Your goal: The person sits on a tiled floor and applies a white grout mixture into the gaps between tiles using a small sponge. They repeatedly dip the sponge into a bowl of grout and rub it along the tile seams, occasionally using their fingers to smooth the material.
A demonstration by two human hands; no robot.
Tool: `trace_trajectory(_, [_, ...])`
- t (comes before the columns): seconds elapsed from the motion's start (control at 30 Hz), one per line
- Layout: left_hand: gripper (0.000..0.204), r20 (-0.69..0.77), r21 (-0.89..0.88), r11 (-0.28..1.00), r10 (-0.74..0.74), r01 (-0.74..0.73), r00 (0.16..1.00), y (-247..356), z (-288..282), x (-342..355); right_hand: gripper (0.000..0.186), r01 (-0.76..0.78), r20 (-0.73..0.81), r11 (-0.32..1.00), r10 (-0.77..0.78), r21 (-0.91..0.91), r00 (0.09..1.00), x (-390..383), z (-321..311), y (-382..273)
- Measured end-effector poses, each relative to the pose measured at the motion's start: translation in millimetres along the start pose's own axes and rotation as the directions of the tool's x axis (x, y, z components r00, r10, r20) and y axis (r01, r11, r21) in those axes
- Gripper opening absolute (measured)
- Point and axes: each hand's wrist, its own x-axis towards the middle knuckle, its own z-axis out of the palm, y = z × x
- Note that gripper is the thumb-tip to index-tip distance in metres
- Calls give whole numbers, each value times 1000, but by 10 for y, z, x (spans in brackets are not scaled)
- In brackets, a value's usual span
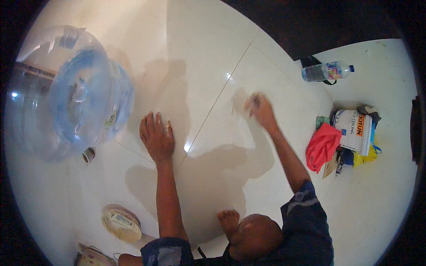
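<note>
While One Hand Spreads and the Other Curls, Pale Tiles Fill the Ground Before You

Low over a room's glossy floor tiles [204, 75], you reach forward with both arms, dark sleeves ending near the elbows. The tiles spread beneath and between your hands, crossed by a thin slanting seam [212, 111]. Progress is hard to judge: no visible border sets a finished stretch apart from one left to do, so neither share can be settled.

Your left hand [157, 139] is released, palm down and fingers spread, pointing away from you, with nothing gripped; its forearm runs nearly straight up from the lower edge. Across the seam, your right hand [262, 111] bends inward at the end of a forearm slanting up and to the left, its fingers curled. Blur hides the fingertips, so whether they pinch something small cannot be told.

Below, your bare foot [228, 219] and bent knee [255, 237] show between the arms. A big clear plastic container [93, 97] looms at left, a round tub [122, 224] near your left forearm. At right, a red cloth [324, 146] lies just beside a white bucket [353, 128], neither touched by your hands.
</note>
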Motion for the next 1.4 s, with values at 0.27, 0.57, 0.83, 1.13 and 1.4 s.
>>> trace_trajectory(0.27, [43, -24, -62, 998, -7, 6, 1000, -50, 68, -46, 24, 9, -77, 975, -27, -222, 997, 1079, -660, -185])
trace_trajectory(0.57, [43, 56, -43, 998, -32, 35, 998, -25, 24, 7, 25, 270, 405, 704, 26, -657, 914, 1539, -866, -401])
trace_trajectory(0.83, [45, 20, -58, 998, -12, 13, 1000, 6, 69, 26, 32, 247, -20, 801, -307, -545, 952, 2393, -1014, -168])
trace_trajectory(1.13, [48, 70, -45, 999, -8, 11, 997, 38, 37, 17, 31, 42, -21, 528, -112, -848, 994, 2679, -912, -376])
trace_trajectory(1.4, [45, -21, -56, 998, 6, -7, 1000, -18, 64, -20, 28, 203, 166, 174, -208, -964, 964, 2500, -707, -883])
